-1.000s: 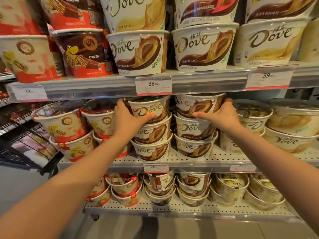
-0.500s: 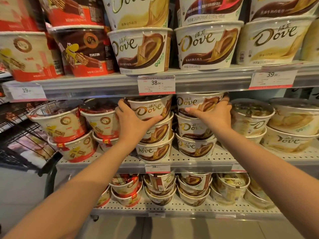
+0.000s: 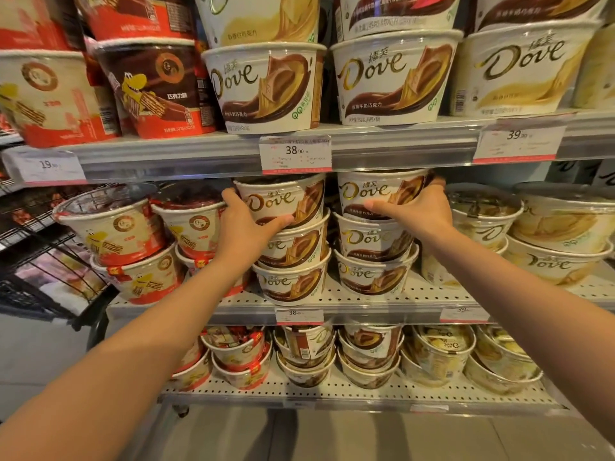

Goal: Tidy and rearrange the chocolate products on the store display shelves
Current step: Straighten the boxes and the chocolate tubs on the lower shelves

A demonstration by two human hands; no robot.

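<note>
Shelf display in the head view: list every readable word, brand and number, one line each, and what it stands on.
"Dove": top tub gripped by the left hand.
"Dove": top tub gripped by the right hand.
"Dove": upper-shelf tubs.
"38.00": upper price tag.
"39": right price tag.
"19": left price tag.
"38": middle-shelf price tag.
Fine print on tubs and tags: too small to read.

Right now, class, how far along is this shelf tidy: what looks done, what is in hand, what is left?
Done: the top shelf tubs stand upright, labels forward. In hand: the left hand grips the top tub of the left Dove stack, and the right hand grips the top tub of the right stack. Left: the tilted red tubs and the jumbled bottom shelf tubs.
</note>
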